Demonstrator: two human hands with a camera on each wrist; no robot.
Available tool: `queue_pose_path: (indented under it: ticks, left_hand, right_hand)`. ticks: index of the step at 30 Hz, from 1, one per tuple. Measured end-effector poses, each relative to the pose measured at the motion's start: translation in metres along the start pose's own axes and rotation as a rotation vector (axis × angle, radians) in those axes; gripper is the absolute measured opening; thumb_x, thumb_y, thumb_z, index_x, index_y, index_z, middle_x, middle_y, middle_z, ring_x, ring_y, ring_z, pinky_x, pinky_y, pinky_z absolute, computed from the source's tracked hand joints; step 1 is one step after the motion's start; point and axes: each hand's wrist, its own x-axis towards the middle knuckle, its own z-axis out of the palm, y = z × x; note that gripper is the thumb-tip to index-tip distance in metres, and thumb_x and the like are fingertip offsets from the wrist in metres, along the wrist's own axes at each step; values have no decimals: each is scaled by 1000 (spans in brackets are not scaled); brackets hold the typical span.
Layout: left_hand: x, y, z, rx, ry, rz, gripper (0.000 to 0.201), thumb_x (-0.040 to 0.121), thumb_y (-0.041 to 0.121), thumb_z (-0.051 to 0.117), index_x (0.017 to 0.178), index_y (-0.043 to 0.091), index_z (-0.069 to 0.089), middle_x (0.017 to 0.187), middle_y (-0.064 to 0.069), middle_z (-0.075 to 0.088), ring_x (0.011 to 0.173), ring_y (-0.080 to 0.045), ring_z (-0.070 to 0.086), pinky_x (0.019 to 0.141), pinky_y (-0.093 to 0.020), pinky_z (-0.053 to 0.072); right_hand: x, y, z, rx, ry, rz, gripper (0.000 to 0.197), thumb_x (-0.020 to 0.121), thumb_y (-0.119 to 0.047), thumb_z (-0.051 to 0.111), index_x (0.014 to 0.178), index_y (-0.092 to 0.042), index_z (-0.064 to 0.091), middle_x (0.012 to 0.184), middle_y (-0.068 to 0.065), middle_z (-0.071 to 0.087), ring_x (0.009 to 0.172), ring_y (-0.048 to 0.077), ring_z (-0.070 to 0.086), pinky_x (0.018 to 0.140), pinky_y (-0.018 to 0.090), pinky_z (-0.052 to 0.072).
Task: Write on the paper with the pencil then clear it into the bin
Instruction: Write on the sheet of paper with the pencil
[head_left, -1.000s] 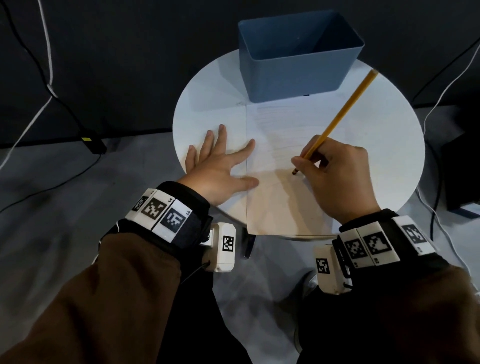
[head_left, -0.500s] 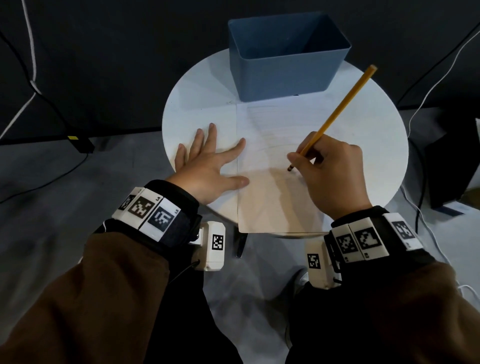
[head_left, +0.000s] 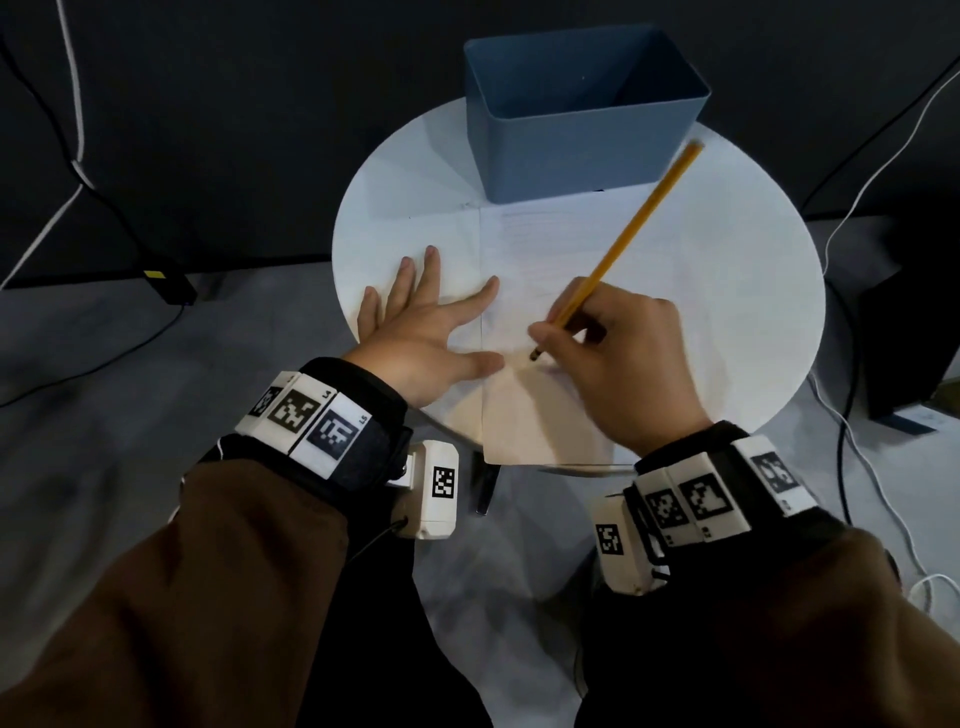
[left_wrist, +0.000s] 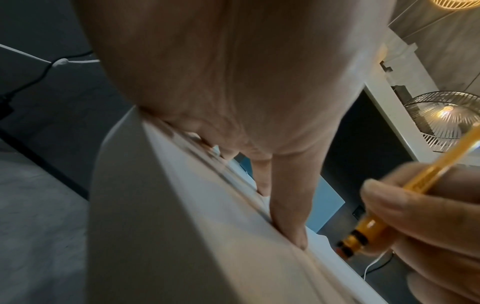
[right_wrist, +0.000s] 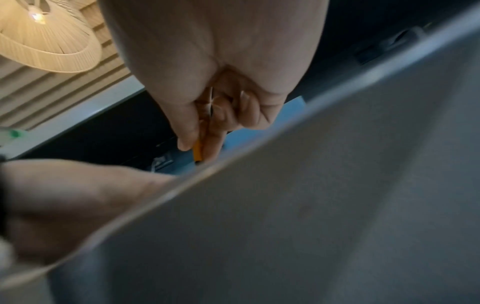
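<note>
A white sheet of paper (head_left: 550, 249) lies on the round white table (head_left: 737, 270), reaching past its near edge. My right hand (head_left: 618, 358) pinches a yellow pencil (head_left: 628, 234) near its dark tip, which sits low on the sheet close to my left thumb. The same pencil (left_wrist: 384, 214) shows in the left wrist view between right fingertips, and the pencil (right_wrist: 198, 151) again in the right wrist view. My left hand (head_left: 426, 332) lies flat with spread fingers, pressing the paper's left edge. A blue bin (head_left: 582, 109) stands at the table's far side, looking empty.
Black and white cables (head_left: 78, 171) run over the grey floor to the left, with more cables (head_left: 872, 467) on the right. A dark box (head_left: 914, 332) stands on the floor at the right. A dark wall rises behind the table.
The right hand and pencil tip have slid left along the paper toward my left thumb. The left hand stays flat in the same place.
</note>
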Motion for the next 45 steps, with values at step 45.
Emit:
queue_pose_path:
  ticks: [45]
  left_hand:
    - [-2,-3,1,-49,15,27,75,90,62,58,149,61,13,161,9,-29,145,-9,-33,119,-41,-20]
  right_hand:
    - [-5,21,-12,-79,13,42,18,88,-19,78,75,-21,66,64,-18,63,64,-2,61,61,12,43]
